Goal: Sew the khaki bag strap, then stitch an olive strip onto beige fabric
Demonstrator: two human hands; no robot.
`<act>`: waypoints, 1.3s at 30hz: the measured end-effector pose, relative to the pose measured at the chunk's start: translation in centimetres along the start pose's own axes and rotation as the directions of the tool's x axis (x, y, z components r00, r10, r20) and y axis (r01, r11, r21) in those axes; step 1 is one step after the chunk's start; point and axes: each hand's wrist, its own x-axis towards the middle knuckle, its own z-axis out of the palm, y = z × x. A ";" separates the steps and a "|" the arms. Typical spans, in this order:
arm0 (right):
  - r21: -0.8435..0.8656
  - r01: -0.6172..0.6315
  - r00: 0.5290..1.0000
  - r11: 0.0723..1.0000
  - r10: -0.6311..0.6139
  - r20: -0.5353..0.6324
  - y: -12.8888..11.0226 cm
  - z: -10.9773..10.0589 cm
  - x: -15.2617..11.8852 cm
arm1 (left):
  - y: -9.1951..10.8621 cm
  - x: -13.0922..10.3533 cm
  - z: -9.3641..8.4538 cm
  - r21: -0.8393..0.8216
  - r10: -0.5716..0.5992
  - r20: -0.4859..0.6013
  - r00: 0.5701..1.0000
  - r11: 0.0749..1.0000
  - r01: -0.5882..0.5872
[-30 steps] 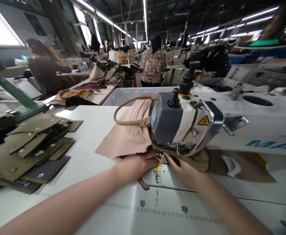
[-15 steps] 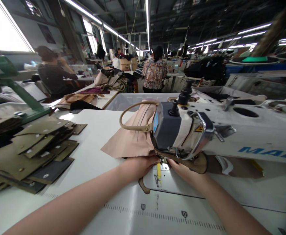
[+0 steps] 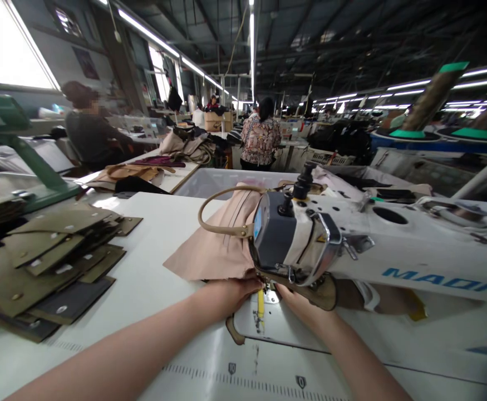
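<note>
Both forearms extended, hands (image 3: pixel 226 292) (image 3: pixel 297 303) close together, fingers pressing down

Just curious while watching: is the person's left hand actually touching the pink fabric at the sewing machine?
Touching. In the head view the left hand presses its fingers onto the lower edge of the pink fabric, with no gap.

bag (image 3: pixel 222 250) under machine (image 3: pixel 352 250), panels (image 3: pixel 47 262) left, prob. stacked
</note>
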 end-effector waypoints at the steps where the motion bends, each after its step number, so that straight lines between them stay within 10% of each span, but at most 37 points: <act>1: -0.012 0.023 1.000 1.000 -0.023 0.001 -0.1 -0.1 0.1 | 0.0 -0.1 0.1 0.011 -0.005 0.004 1.000 1.000 0.005; 11: -0.011 0.056 0.997 0.998 -0.056 -0.053 -1.5 -1.6 -0.5 | 0.3 -1.4 -2.1 0.078 0.080 0.221 0.972 0.992 -0.099; 18: -0.095 0.124 0.971 0.988 -0.141 -0.194 -7.6 -7.5 -2.3 | 3.2 -3.2 -3.9 -0.018 0.179 0.267 0.947 0.983 -0.181; 25: -0.272 -0.011 0.715 0.962 -0.183 -0.675 -10.6 -9.3 -0.9 | 5.9 -2.9 -4.1 0.100 0.407 -0.239 0.882 0.913 -0.394; 29: -0.271 -0.164 0.850 0.949 -0.004 -0.527 -9.3 -8.3 -2.1 | 4.9 -3.3 -4.2 0.255 0.268 -0.380 0.885 0.950 -0.178; 35: -0.176 -0.028 0.963 0.984 -0.020 -0.268 -7.7 -6.4 -3.4 | 1.4 -3.7 -3.5 0.364 0.290 -0.023 0.957 0.894 -0.262; 39: -0.170 0.077 0.991 0.982 -0.095 -0.097 -5.6 -5.3 -1.8 | -0.4 -3.4 -1.1 0.267 0.225 0.016 0.974 0.938 -0.221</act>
